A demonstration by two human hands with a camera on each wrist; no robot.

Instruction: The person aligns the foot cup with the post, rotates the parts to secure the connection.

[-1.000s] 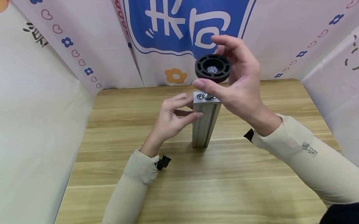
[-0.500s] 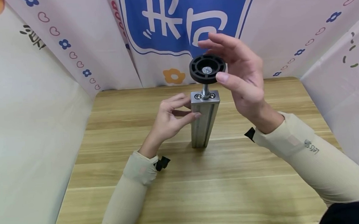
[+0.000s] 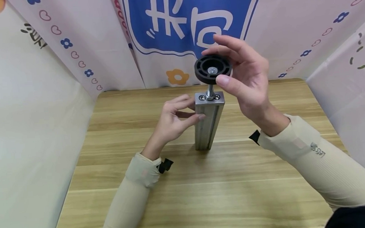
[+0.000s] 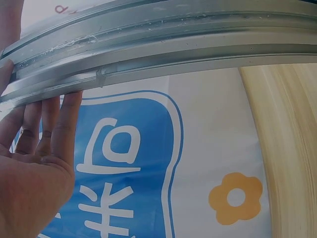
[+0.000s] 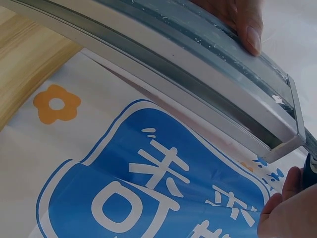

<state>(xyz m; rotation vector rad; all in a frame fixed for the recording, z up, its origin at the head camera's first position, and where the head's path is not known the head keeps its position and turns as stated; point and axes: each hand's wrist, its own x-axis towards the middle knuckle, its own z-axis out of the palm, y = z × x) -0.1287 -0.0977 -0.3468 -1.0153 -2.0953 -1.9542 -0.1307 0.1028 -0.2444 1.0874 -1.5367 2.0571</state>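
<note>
An aluminium profile [image 3: 205, 126] stands upright on the wooden table. My left hand [image 3: 176, 119] holds it near the top, thumb on the near face and fingers at the far side; the left wrist view shows those fingers [image 4: 64, 124] along its edge. Above its end plate [image 3: 209, 102] a threaded rod [image 3: 210, 91] with a nut carries a round black levelling foot [image 3: 212, 70], disc uppermost. My right hand [image 3: 250, 76] pinches the disc's right side between thumb and fingers, the fingertips partly hidden behind it. Only a sliver of the foot [image 5: 310, 173] shows in the right wrist view.
The wooden table [image 3: 144, 205] reaches back to a printed cloth [image 3: 104, 45] with a blue sign and flowers. White cloth walls [image 3: 32, 135] enclose the left and right sides. Small black wrist devices [image 3: 165, 166] sit at both cuffs.
My right thumb has shifted along the disc's rim; at half a second ago the hand was looser and farther right, and now it grips again. The left hand and profile keep their place.
</note>
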